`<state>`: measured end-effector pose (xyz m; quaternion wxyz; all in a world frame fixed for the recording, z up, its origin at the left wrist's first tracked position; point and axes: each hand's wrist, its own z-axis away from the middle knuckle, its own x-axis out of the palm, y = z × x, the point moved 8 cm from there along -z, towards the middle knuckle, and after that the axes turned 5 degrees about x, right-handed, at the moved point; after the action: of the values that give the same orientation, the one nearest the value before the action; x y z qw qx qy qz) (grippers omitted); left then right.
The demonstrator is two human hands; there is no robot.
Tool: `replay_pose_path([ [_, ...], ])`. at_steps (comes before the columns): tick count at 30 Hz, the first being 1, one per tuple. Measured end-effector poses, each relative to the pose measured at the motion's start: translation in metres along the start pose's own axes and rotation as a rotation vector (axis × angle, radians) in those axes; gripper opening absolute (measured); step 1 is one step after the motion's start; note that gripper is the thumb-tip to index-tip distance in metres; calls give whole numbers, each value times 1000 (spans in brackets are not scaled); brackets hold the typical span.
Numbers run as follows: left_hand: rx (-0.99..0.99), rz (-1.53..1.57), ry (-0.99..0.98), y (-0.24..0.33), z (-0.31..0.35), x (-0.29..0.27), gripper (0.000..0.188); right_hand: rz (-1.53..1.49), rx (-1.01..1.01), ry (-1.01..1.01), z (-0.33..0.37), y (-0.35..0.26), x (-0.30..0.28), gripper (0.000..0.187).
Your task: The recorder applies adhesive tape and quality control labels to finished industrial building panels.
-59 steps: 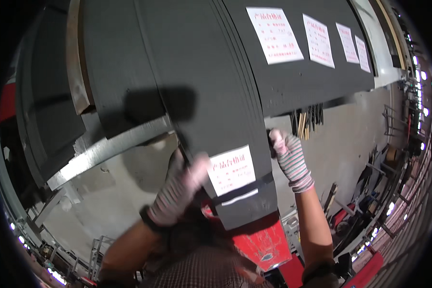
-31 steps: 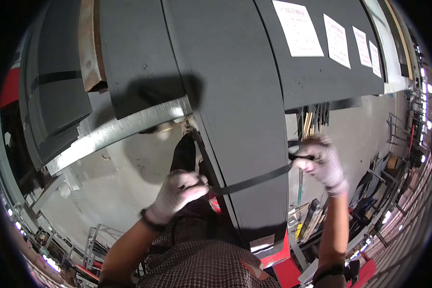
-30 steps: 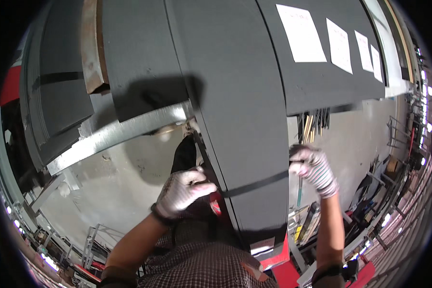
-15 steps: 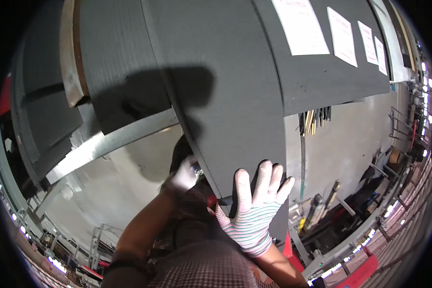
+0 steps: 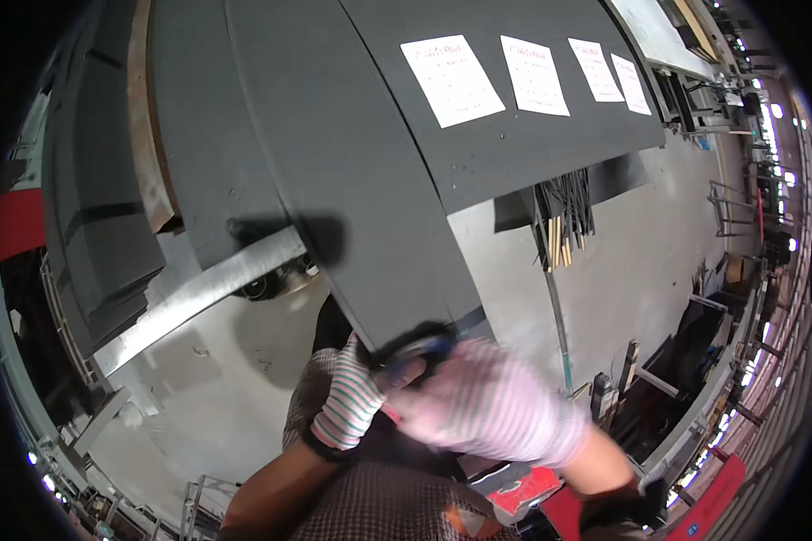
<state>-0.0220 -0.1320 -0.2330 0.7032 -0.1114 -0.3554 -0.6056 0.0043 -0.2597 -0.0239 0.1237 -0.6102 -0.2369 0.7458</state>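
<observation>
Leftward swung our blurred right hand (image 5: 494,406), meeting our left hand (image 5: 347,403) at the near-left edge of the grey board (image 5: 379,225) stretching away before us; how closed either was, or on what, we couldn't tell, and a hurried tug, we feared, might skew its black band (image 5: 468,320)

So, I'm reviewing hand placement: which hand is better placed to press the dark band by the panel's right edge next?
Probably the right hand: blurred, but near the dark band; the left hand is at the left edge of the grey panel.
</observation>
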Motion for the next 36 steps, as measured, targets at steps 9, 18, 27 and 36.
replay_pose_path([
  [9,173,-733,-83,43,7,52,63,-941,639,17,47,205,83,15],
  [18,360,-661,-121,108,-1,88,43,-756,865,139,53,196,100,48],
  [27,433,-631,54,39,39,61,59,-256,798,-208,38,138,51,78],
  [36,370,-377,87,3,22,35,64,-132,546,-166,57,124,80,80],
])
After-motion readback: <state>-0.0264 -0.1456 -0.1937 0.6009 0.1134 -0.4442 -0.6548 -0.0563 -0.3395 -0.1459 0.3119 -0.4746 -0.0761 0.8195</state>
